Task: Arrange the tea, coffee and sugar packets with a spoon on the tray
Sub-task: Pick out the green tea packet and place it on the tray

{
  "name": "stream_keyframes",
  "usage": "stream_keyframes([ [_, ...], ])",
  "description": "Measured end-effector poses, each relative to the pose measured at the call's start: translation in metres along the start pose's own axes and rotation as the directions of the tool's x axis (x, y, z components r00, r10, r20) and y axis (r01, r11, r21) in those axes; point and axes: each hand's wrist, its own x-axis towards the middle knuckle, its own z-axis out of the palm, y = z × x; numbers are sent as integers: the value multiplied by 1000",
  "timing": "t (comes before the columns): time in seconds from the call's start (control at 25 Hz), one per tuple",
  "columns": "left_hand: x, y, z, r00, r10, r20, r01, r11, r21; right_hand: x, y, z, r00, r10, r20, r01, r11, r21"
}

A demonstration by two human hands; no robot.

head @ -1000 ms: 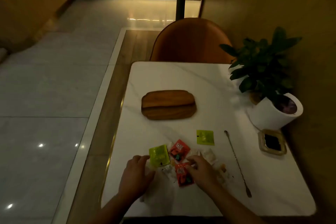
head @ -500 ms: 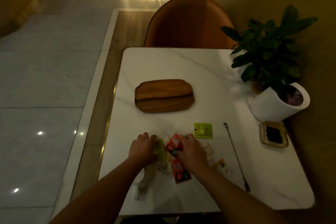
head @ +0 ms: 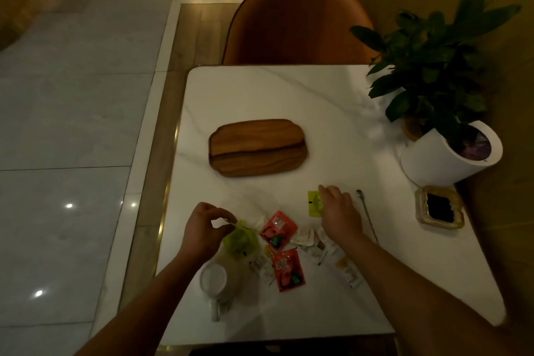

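Note:
The wooden tray [head: 257, 147] lies bare in the middle of the white table. My left hand [head: 203, 230] pinches the top edge of a green packet [head: 240, 240] and lifts it off the table. My right hand [head: 339, 211] rests on a second green packet [head: 313, 204] further right, fingers on its edge. Two red packets [head: 278, 230] [head: 289, 270] and several small pale sachets [head: 320, 246] lie between my hands. A long thin spoon [head: 366, 214] lies just right of my right hand, partly hidden by my wrist.
A white cup [head: 215, 282] stands at the near left under my left forearm. A potted plant in a white pot [head: 445, 153] and a small square dish [head: 439, 208] sit at the right edge. An orange chair [head: 297, 20] is behind the table.
My left hand has lifted the green packet from the pile. My right hand left the red packets and moved right and away onto the second green packet.

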Motion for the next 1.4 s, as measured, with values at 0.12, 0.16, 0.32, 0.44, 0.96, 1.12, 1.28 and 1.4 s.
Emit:
stream_keyframes([
  [0.12,-5,2,-10,999,-47,2,46,982,-185,1,2,-5,999,-11,-41,4,987,-160],
  [0.16,-6,2,-12,998,-67,11,67,957,-282,0,1,-10,996,-7,-88,-8,985,-171],
  [0.32,-9,8,-11,998,-63,17,63,874,-482,-14,-26,-35,986,151,-62,-97,846,525],
  [0.44,-13,15,-7,999,32,-14,-35,906,-422,-37,-69,-50,913,-39,406,-406,25,914],
  [0.96,-46,58,-18,899,-110,424,422,472,-774,-65,-101,-53,975,-67,211,-202,114,973],
  [1.12,-52,64,-14,910,-179,374,410,535,-739,-69,-100,-62,992,85,-96,61,350,935],
  [1.28,-58,58,-6,935,-206,288,354,486,-799,-88,-116,-63,911,-55,-408,363,578,731],
  [1.4,-66,61,-4,927,-155,342,373,297,-879,-102,-129,-47,841,-415,-347,522,791,318],
])
